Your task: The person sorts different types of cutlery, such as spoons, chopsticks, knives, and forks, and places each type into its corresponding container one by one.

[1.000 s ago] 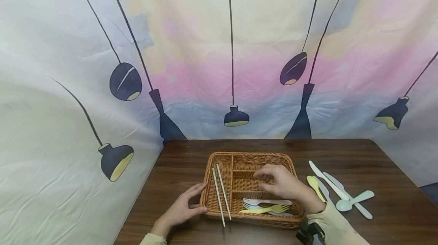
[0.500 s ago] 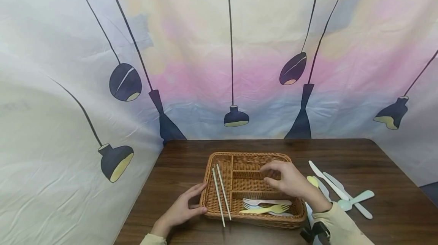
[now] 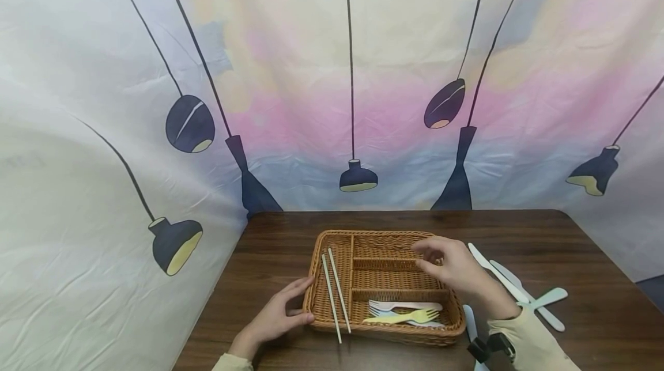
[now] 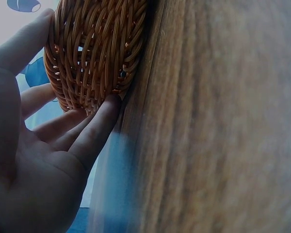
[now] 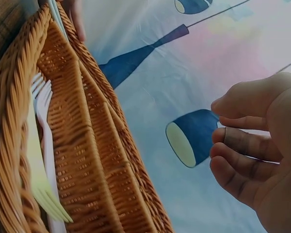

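Observation:
A brown wicker cutlery basket with several compartments stands on the table. Against its left end rests my left hand, thumb and fingertips spread on the woven wall. My right hand, fingers loosely bent and holding nothing, hovers over the basket's right end. Two pale chopsticks lean in the long left compartment, their ends jutting past the front rim. In the front compartment lie a yellow fork, a pinkish-white fork and more pale cutlery beneath. The middle and back compartments show bare wicker.
Right of the basket, a white knife, another pale knife and a mint-green spoon lie crossed on the table; my right forearm partly covers them. A pale bluish utensil lies near my right wrist. A printed cloth hangs behind.
My right hand has drawn right, from over the basket's middle to its right end, and now covers the yellow spoon on the table. My left hand and the basket have stayed put.

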Available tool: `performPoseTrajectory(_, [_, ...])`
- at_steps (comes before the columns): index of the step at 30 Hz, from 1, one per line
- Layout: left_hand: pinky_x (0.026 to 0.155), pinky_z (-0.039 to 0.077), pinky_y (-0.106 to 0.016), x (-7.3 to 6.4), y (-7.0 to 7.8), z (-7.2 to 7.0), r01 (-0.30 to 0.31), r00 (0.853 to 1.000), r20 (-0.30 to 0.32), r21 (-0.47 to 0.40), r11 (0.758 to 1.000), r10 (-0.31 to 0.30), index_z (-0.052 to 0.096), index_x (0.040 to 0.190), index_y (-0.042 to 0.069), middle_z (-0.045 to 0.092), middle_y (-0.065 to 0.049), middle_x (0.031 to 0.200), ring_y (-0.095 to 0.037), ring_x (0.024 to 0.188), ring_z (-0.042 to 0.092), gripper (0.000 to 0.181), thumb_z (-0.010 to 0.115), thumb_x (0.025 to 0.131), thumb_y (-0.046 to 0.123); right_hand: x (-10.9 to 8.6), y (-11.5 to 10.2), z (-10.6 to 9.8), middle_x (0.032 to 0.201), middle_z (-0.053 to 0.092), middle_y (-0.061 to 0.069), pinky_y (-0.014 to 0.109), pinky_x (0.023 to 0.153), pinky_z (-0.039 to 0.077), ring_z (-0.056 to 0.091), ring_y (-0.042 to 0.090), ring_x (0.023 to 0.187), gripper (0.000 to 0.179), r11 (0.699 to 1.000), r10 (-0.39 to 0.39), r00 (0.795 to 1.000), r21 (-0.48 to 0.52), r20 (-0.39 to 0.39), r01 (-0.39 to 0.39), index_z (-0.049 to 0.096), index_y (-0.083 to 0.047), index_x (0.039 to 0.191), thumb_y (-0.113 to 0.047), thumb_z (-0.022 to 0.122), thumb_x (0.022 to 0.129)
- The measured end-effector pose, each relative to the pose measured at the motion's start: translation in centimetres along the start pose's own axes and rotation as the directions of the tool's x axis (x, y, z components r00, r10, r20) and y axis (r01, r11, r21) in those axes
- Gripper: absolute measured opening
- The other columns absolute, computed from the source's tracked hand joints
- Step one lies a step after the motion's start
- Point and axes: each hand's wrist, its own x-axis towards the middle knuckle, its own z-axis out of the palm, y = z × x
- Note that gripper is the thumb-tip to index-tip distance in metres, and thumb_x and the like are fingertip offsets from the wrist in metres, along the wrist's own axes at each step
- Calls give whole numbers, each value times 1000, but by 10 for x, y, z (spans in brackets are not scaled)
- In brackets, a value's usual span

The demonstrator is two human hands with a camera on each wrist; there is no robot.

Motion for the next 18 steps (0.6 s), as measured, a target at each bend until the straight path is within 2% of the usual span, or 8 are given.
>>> performPoseTrajectory(7, [91, 56, -26, 0, 0, 0, -4, 1000, -3, 3, 1000, 4, 34, 152, 13, 22, -24, 157, -49, 138, 29, 77, 75, 87, 18, -4, 5, -10, 93, 65, -12, 25, 64, 53, 58, -1, 77, 27, 998, 6, 998, -58, -60, -9, 70, -19, 111, -14, 76, 85])
performPoseTrajectory(12, [90, 56, -26, 0, 0, 0, -3, 1000, -2, 3, 1000, 3, 35, 152, 13, 21, -25, 157, -49, 138, 29, 77, 75, 87, 18, -6, 11, -16, 92, 67, -6, 27, 61, 54, 59, 2, 76, 25, 997, -23, 994, -82, -102, 15, 70, -16, 110, -14, 76, 85])
performPoseTrajectory(18, [91, 56, -26, 0, 2, 0, 2, 1000, -3, 4, 1000, -2, 35, 152, 13, 22, -24, 157, -49, 138, 28, 76, 74, 87, 17, -8, 19, -25, 93, 68, -3, 31, 63, 55, 59, 3, 77, 27, 993, 18, 991, -114, -135, -33, 70, -14, 111, -15, 76, 85])
